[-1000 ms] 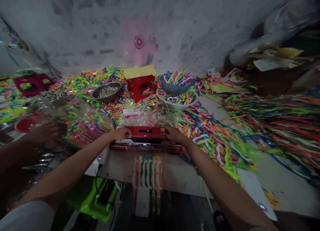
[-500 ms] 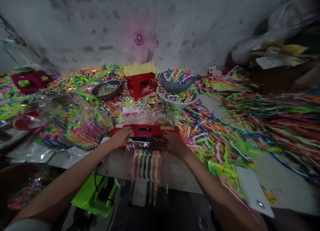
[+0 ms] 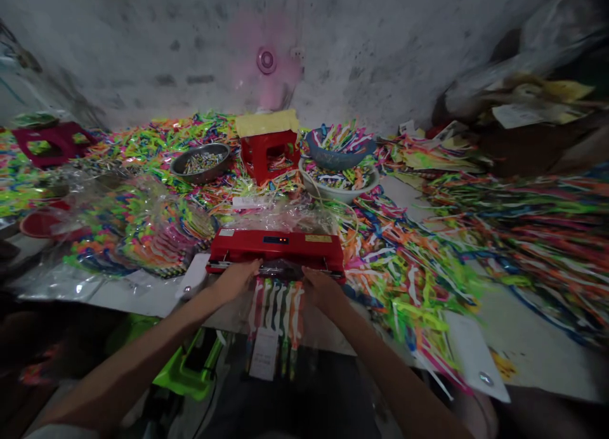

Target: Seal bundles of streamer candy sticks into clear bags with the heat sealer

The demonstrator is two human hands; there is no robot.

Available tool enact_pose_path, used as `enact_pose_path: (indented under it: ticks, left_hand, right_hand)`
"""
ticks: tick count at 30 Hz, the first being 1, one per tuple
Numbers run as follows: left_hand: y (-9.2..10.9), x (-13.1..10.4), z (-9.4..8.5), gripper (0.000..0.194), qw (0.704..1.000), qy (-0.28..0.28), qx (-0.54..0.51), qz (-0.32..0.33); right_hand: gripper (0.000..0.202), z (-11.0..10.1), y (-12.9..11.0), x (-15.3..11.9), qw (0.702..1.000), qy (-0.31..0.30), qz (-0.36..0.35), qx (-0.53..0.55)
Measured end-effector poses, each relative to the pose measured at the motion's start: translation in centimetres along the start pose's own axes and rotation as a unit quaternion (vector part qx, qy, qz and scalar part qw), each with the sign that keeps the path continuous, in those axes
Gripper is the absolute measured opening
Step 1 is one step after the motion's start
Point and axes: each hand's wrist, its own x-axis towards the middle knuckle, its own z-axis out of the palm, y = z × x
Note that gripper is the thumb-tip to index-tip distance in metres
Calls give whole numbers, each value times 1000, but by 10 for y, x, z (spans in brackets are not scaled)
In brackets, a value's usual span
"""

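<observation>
A red sealing machine (image 3: pixel 280 241) with a small lit display lies at the table's front edge. A clear plastic bag (image 3: pixel 264 353) with several colourful strips and a white card hangs from its front, over the edge. My left hand (image 3: pixel 239 278) pinches the bag's upper left edge at the machine's front. On the other side my right hand (image 3: pixel 322 287) has its fingers closed on the bag's upper right edge. The bag's top end lies by the machine's front slot, partly hidden in glare.
Bagged strips (image 3: pixel 162 236) lie left. Behind are a metal bowl (image 3: pixel 200 163), a red stool (image 3: pixel 269 153), stacked basins (image 3: pixel 340 185) and a pink fan (image 3: pixel 266 60). Loose strips cover the right side; a white plate-like piece (image 3: pixel 476 356) lies at front right.
Both hands have come down from the top of the red machine to its front edge, onto the bag. More of the machine's front now shows. The view has shifted slightly.
</observation>
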Motion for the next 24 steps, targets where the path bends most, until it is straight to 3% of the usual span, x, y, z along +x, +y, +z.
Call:
enact_pose_path:
  ticks: [4,8,12,14,16,18,19,22,24]
  left_hand:
    - [1,11,-18,23,999,25,-37,-1]
    - [-6,34,-37,23,997,47,-13,-53]
    - [-8,53,-66,22,996,-13,6,-84]
    - [-2,48,-83,24,995,-22,-14,-92]
    - [5,21,-97,30,990,44,-54,-121]
    - [10,-28,-98,40,968,128,-109,-186]
    - [11,-59,-91,45,953,124,-141,-237]
    - [6,-158,-43,46,884,-36,-278,-375]
    - [2,-205,8,36,857,-142,-302,-392]
  right_hand:
    - [41,-5,-4,3,999,-24,21,-17]
    - [41,-9,-8,6,998,-43,30,-31]
    - [40,-13,-13,7,998,-54,32,-32]
    - [40,-15,-14,7,997,-54,35,-33]
    - [40,-17,-15,6,997,-57,36,-39]
    - [41,-18,-16,6,996,-65,37,-48]
    - [41,-18,-16,6,996,-70,38,-52]
    - [40,-19,-15,7,995,-75,32,-56]
    - [40,-19,-14,7,995,-75,25,-58]
